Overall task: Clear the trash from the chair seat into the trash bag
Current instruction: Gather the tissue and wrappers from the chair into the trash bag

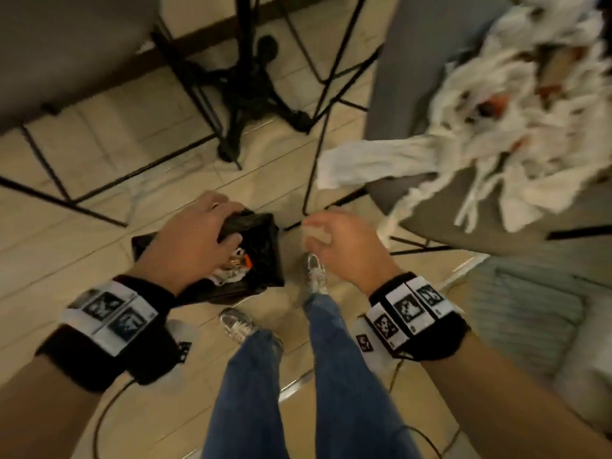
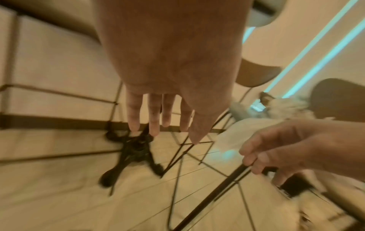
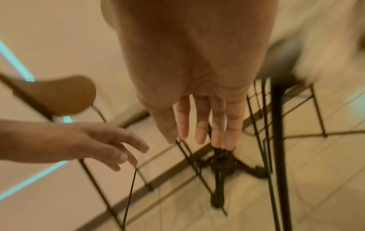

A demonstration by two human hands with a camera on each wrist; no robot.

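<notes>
We see left hand (image 1: 195, 240) on black trash bag (image 1: 265, 256) rim in head view, fingers straight in wrist view: grip, we cannot tell. Right hand (image 1: 344, 246) fingers loose. Tissue trash (image 1: 496, 127) piled on chair seat (image 1: 414, 77).

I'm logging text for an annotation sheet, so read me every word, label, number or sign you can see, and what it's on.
No text can be read in any view.
Left wristband: black-and-white square marker patterns, and the tiny print beside them is too blurred to read.
Right wristband: the same patterns, print also blurred.
Orange scrap in the trash bag: too blurred to read.
</notes>
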